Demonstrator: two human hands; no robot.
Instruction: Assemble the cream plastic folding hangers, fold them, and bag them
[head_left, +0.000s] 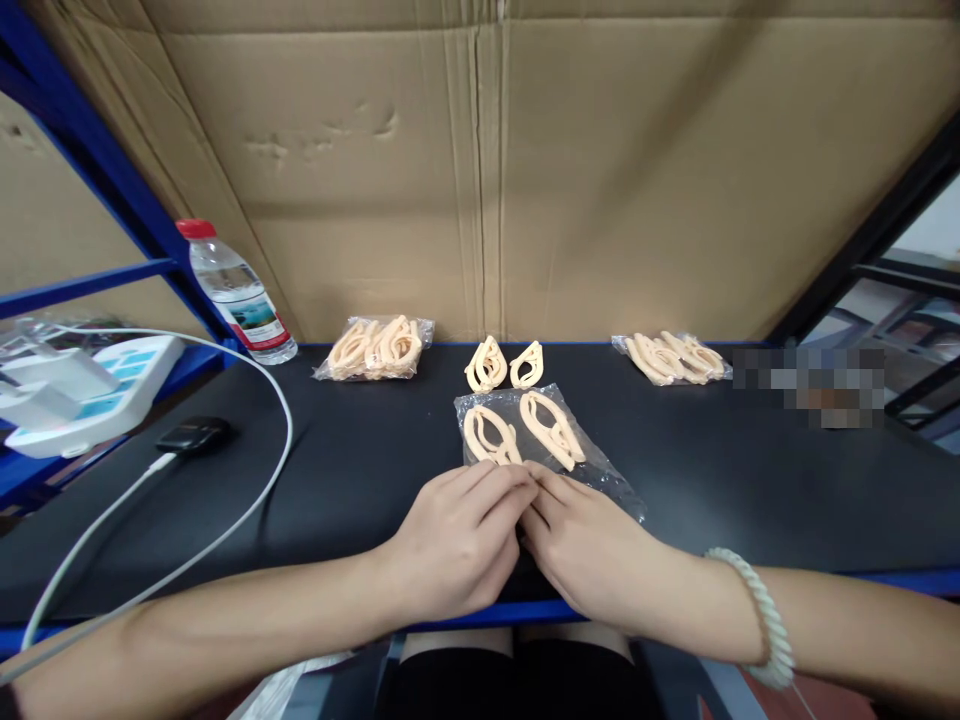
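Note:
A clear plastic bag [600, 480] lies flat on the black tabletop with two beige folded hangers inside, the left hanger [491, 436] and the right hanger [553, 430]. At its near edge, my left hand [465, 535] and my right hand [592, 540] meet with fingers pinched together on the plastic. The fingertips partly hide the bag's opening and the lower end of the left hanger. Just beyond the bag are loose beige folded hangers, one group [486, 365] and a smaller one [527, 366] beside it.
Filled bags of hangers sit at back left [375, 348] and back right [671, 358]. A water bottle [244, 300] leans near the blue frame. A white cable [281, 455] loops past a black device [193, 435] and power strip [135, 390]. Cardboard [600, 150] walls the back.

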